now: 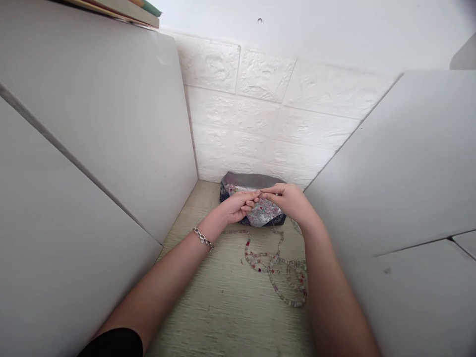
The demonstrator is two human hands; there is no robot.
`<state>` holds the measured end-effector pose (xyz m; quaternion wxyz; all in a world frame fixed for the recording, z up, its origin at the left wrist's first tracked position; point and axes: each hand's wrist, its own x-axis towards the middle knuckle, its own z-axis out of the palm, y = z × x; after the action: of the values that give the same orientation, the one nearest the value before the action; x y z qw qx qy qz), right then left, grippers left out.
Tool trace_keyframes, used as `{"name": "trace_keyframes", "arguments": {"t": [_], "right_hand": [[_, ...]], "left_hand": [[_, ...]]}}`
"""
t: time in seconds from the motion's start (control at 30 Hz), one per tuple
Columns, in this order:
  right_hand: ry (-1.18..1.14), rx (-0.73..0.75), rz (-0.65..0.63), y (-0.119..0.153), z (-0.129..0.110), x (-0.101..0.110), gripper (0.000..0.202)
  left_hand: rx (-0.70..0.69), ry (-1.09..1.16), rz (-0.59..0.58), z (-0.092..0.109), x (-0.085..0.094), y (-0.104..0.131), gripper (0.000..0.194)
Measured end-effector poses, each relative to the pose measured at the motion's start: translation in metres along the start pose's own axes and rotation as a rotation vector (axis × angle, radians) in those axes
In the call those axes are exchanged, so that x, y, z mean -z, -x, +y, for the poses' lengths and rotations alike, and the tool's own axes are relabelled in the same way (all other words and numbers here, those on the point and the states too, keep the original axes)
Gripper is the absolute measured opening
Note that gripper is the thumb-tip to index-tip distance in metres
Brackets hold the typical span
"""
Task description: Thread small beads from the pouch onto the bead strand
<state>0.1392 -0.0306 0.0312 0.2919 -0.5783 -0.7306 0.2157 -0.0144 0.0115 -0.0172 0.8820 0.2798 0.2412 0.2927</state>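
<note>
Both hands (pixel 260 193) meet above the open bag's rim (pixel 256 179).

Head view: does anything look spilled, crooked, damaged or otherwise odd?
Strung pale and red beads lie in tangled-looking loops on the pale green wood-grain surface, untidy but maybe intended. A small dark curved mark stands out against the smooth white upper wall, and a faint grey smudge marks the white lower-right panel.

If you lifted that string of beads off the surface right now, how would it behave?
The bead string would probably hang floppy, since it lies in loose curves. Its overlapping loops might snag. The beads look tiny, so it's likely fairly light.
</note>
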Motion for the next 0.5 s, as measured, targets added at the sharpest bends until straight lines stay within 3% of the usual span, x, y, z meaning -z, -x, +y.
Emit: {"name": "trace_keyframes", "arguments": {"t": [0.27,0.5], "right_hand": [[0.085,0.022,0.148,0.001,-0.011,0.004,0.018],[0.185,0.078,0.134,0.004,-0.017,0.005,0.018]], "left_hand": [[0.034,0.046,-0.079,0.002,0.004,0.001,0.013],[0.033,0.024,-0.11,0.001,0.006,-0.001,0.013]]}}
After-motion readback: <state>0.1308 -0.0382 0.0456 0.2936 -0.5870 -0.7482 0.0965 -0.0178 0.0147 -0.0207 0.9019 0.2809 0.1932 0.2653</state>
